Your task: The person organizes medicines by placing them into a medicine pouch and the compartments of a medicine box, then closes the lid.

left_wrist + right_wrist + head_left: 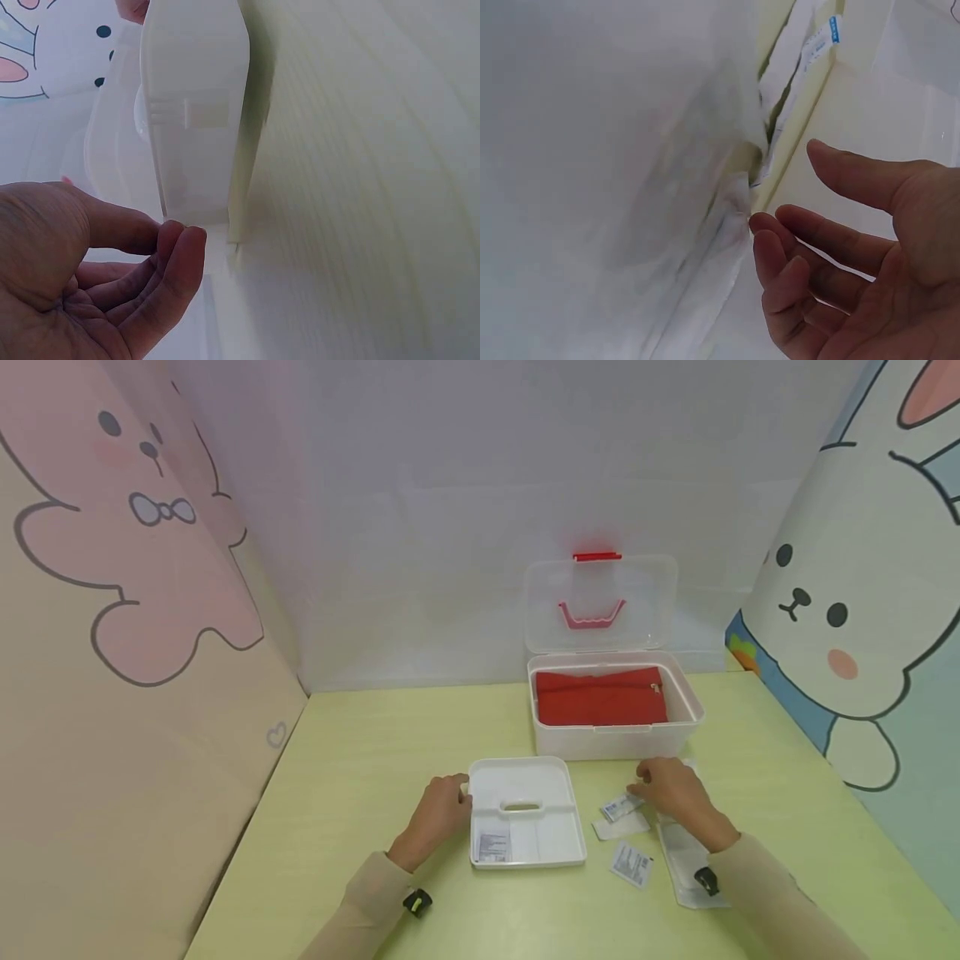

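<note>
My left hand (pixel 437 814) pinches the left edge of a white plastic tray (pixel 525 777) with a slotted handle across its middle. Up close in the left wrist view, thumb and fingertips meet at a corner of the tray (pixel 191 165). A printed packet (pixel 493 847) lies in the tray's front left compartment. My right hand (pixel 678 793) hovers over white packets on the table, its thumb apart from loosely bent fingers in the right wrist view. Below its fingers lies a small printed sachet (pixel 619 807). A long whitish packet (pixel 684 860) lies under the right wrist.
Behind the tray stands a white box (pixel 607 743) with its clear lid (pixel 652 602) raised; a red zipped pouch (pixel 600 702) is inside. A square printed sachet (pixel 632 864) and a plain white packet (pixel 624 826) lie right of the tray. Curtain-like walls enclose the table.
</note>
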Tool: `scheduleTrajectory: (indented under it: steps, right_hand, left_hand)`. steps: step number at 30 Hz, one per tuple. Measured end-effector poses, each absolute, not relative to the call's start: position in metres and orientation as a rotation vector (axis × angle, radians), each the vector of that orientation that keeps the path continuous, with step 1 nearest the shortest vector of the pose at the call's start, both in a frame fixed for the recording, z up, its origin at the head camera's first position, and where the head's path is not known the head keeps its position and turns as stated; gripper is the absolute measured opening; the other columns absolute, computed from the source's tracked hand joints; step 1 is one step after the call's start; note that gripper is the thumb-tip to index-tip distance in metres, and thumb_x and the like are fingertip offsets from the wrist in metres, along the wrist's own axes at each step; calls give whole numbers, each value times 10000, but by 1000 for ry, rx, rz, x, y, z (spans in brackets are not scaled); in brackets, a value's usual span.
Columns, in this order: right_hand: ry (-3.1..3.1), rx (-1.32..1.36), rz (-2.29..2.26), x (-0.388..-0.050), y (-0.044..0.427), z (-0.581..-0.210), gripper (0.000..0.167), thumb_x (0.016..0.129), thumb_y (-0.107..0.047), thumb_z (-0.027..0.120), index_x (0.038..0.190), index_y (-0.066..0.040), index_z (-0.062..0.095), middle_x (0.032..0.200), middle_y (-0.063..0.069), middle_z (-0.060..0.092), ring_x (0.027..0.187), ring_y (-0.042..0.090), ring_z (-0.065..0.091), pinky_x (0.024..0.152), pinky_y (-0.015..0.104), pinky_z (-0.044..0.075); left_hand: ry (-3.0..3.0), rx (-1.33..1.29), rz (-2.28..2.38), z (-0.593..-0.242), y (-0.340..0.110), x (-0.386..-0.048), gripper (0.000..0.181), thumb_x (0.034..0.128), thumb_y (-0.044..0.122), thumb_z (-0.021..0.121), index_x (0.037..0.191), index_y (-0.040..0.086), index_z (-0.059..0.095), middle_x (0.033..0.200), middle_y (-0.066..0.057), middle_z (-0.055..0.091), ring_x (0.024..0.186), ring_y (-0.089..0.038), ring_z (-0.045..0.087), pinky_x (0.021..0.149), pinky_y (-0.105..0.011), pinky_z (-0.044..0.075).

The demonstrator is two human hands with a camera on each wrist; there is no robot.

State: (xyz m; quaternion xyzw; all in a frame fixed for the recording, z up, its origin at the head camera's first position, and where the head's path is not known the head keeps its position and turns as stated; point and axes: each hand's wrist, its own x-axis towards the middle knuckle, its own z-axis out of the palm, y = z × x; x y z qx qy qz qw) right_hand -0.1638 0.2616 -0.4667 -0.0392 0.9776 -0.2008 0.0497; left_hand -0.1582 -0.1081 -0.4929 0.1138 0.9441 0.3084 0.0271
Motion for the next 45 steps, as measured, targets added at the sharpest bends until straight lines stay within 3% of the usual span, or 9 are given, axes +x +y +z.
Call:
scheduleTrajectory:
  steps: [3, 6, 16, 27, 37, 45]
  right_hand:
    - [2960, -91, -610, -164, 263, -473, 225, 813, -224, 769, 788, -44, 636, 708, 40, 541, 648, 174, 473, 574, 297, 356]
    - [2949, -79, -606, -164, 261, -475, 251, 808, -227, 770, 754, -52, 598, 684, 25, 492, 636, 169, 435, 569, 284, 323]
    - [2955, -79, -585, -164, 258, -477, 220, 799, -160, 773, 882, 17, 673, 848, 120, 667, 711, 216, 554, 657, 395, 500]
    - [3049, -121, -660, -160, 259, -477, 113, 851, -130, 710, 852, -67, 617, 736, 53, 634, 610, 181, 521, 523, 306, 391]
    - [3102, -159, -985, -165, 261, -475, 76, 870, -73, 678, 914, -16, 656, 763, 83, 692, 576, 92, 595, 533, 269, 437]
    - [3132, -211, -1025, -162, 256, -460, 134, 905, -25, 617, 1012, 29, 676, 858, 145, 710, 612, 110, 601, 501, 230, 448]
  left_hand:
    - [2924, 363, 949, -493, -108, -158, 369, 905, 30, 563, 1249, -99, 603, 600, -19, 576, 453, -64, 387, 421, -188, 300]
    - [2925, 370, 958, -493, -108, -158, 367, 903, 21, 562, 1245, -105, 603, 583, -5, 554, 447, -63, 378, 418, -188, 293]
    - [2938, 381, 967, -494, -109, -158, 365, 895, 17, 564, 1237, -103, 610, 573, 7, 529, 444, -57, 368, 414, -181, 284]
    - [2933, 382, 962, -493, -109, -157, 373, 891, 25, 561, 1237, -104, 609, 585, 1, 544, 444, -56, 375, 418, -182, 289]
    - [2932, 366, 961, -495, -109, -157, 371, 895, 40, 572, 1238, -96, 611, 604, -7, 564, 450, -61, 381, 422, -187, 299]
    - [2939, 362, 955, -495, -109, -158, 366, 898, 45, 578, 1235, -94, 613, 611, -9, 572, 462, -65, 396, 429, -193, 314]
